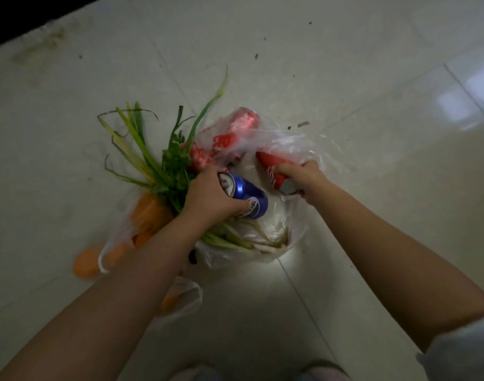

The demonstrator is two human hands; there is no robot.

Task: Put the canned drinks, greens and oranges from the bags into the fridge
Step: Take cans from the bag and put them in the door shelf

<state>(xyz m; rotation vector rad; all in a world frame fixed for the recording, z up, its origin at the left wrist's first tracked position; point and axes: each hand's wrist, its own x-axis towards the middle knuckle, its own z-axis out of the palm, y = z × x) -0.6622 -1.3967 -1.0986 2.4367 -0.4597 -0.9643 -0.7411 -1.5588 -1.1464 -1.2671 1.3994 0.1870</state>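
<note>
Clear plastic bags (274, 144) lie on the tiled floor at the middle of the head view. My left hand (210, 196) grips a blue can (246, 198) above the bag of greens (153, 158), whose long stalks fan up and left. My right hand (304, 174) is closed around a red can (274, 171) at the mouth of the drinks bag. Another red can (242, 119) lies inside that bag, farther away. Oranges (148, 213) sit in a bag to the left, partly behind my left forearm.
A further orange (85, 264) lies at the lower left, near a bag handle. The pale tile floor (345, 64) spreads all around, with dark specks. A dark strip (20, 12) runs along the top left corner. My knees show at the bottom edge.
</note>
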